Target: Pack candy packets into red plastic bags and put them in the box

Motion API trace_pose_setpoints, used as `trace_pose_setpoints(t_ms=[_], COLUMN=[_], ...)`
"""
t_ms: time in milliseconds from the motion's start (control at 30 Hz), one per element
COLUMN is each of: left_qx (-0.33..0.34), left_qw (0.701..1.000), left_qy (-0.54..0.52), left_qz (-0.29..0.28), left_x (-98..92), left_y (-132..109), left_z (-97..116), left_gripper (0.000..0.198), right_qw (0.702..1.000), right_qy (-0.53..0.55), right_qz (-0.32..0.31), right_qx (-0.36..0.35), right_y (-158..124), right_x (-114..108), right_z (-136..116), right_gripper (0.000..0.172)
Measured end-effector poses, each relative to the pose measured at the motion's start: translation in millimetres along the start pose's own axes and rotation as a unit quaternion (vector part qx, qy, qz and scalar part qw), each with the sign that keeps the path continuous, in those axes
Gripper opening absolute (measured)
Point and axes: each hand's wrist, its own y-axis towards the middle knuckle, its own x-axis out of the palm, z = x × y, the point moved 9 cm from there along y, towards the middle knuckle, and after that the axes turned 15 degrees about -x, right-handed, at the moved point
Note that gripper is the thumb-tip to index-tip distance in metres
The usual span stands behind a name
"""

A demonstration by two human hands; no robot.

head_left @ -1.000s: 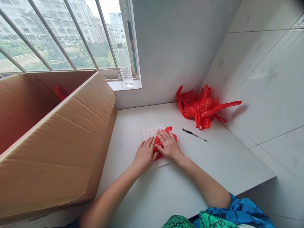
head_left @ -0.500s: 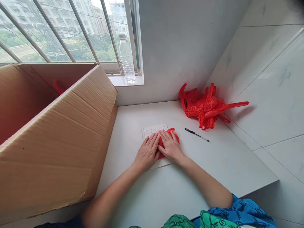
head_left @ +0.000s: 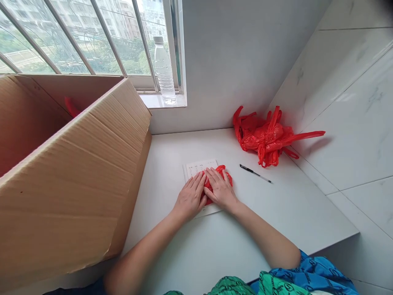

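Both my hands lie flat on a small red plastic bag (head_left: 229, 176), which rests on a printed white booklet or sheets of paper (head_left: 211, 209) on the white table. My left hand (head_left: 190, 196) covers the bag's left side, fingers stretched out and pointing up and to the right. On the right side, my right hand (head_left: 221, 189) presses with its fingers extended, its thumb close to the left hand. Most of the bag is hidden beneath them. To the right of my right hand lies a black-capped pen (head_left: 255, 173).
A large open cardboard box (head_left: 92, 176) stands on the left, with something red inside. A heap of red plastic bags (head_left: 270, 137) lies at the table's back right against the tiled wall. On the windowsill stands a clear water bottle (head_left: 165, 71).
The view has shifted slightly. My hands stay in the same place on the red bag, and nothing else has visibly moved.
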Motion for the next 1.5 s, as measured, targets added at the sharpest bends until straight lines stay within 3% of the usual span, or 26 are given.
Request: trace_pose_setpoints(t_ms=[1500], left_qx=[-0.004], left_qw=[1.0], left_qy=[-0.005], left_qz=[-0.004], left_x=[3.8], left_y=[-1.9], left_z=[-2.0], left_gripper=[0.063], right_qw=[0.999], right_qy=[0.037], right_qz=[-0.005], right_qx=[0.011], right_y=[-1.4], right_x=[6.2], right_z=[2.4], right_gripper=[0.06])
